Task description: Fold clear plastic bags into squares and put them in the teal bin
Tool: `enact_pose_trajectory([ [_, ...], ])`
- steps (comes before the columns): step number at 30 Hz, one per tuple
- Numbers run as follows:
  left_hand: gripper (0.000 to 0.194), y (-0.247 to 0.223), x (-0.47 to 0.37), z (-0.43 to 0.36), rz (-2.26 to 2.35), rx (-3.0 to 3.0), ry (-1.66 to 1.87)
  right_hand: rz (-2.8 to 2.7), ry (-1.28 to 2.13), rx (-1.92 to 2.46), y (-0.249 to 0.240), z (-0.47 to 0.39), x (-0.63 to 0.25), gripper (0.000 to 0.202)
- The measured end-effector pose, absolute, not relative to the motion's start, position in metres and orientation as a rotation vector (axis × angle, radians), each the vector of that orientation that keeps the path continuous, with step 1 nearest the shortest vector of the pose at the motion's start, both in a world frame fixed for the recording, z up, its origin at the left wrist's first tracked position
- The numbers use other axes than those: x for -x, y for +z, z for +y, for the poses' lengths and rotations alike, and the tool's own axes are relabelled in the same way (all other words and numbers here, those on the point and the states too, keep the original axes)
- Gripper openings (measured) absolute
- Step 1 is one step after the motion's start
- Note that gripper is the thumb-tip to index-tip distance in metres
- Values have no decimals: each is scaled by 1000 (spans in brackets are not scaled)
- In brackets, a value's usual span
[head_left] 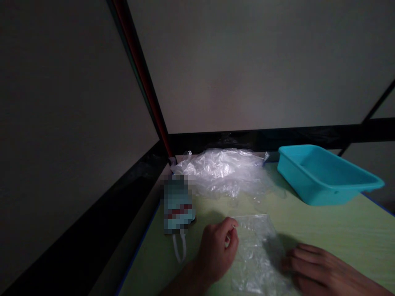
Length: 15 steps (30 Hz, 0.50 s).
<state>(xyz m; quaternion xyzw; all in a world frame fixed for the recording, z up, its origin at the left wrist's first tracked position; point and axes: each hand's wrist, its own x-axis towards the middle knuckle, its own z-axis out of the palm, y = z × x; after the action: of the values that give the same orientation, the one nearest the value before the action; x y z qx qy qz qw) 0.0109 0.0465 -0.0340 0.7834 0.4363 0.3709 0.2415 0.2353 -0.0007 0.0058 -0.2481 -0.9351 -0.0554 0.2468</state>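
Note:
A clear plastic bag [254, 250] lies flat on the light green table between my hands. At the bag's upper left edge, my left hand [217, 244] is closed in a pinch. A thin, pale, string-like piece shows between its thumb and forefinger, too small to name surely. My right hand [316, 267] is low over the bag's right side, casting a shadow on it. Its fingertips are smeared by motion, so I cannot tell whether they touch the plastic or hold anything.
A heap of crumpled clear plastic bags [222, 168] lies at the back by the wall. A turquoise plastic basin [324, 191] stands at the back right. On the left lies a partly pixelated object [179, 205] with a white strap [180, 248]. Walls meet behind the table [342, 230].

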Motion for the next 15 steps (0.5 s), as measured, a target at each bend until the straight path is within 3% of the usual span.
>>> enact_pose_trajectory([
  [15,15,-34,-10,47,1206,-2141,981,-2663,-205,558,21,8,-236,44],
])
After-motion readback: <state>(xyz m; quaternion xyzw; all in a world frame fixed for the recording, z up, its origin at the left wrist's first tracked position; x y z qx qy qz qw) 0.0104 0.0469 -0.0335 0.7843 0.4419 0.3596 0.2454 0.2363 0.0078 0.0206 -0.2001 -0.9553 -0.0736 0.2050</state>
